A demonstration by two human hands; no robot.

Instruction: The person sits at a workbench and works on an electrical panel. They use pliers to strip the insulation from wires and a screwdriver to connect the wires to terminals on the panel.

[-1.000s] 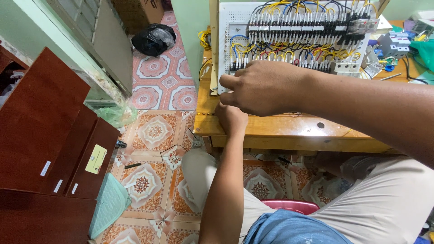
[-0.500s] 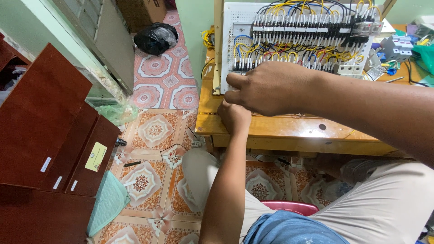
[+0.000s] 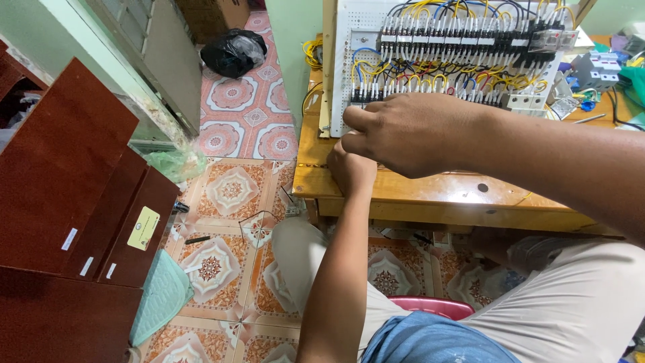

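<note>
- The right hand (image 3: 410, 131) sits in the upper middle of the frame, fingers curled, against the lower left edge of the wiring panel (image 3: 349, 40); whether it grips anything cannot be told.
- The left hand (image 3: 351, 168) lies just below it, mostly hidden under the right hand, fingers bent at the panel's bottom edge; its hold cannot be told either.
- The panel stands upright on the wooden tabletop (image 3: 403, 195), above and right of both hands, with rows of terminals and yellow, blue and black wires (image 3: 463, 40).
- A black bag (image 3: 232, 52) lies on the tiled floor (image 3: 232, 188) at upper left.
- Dark red cabinets (image 3: 60, 175) fill the left side.
</note>
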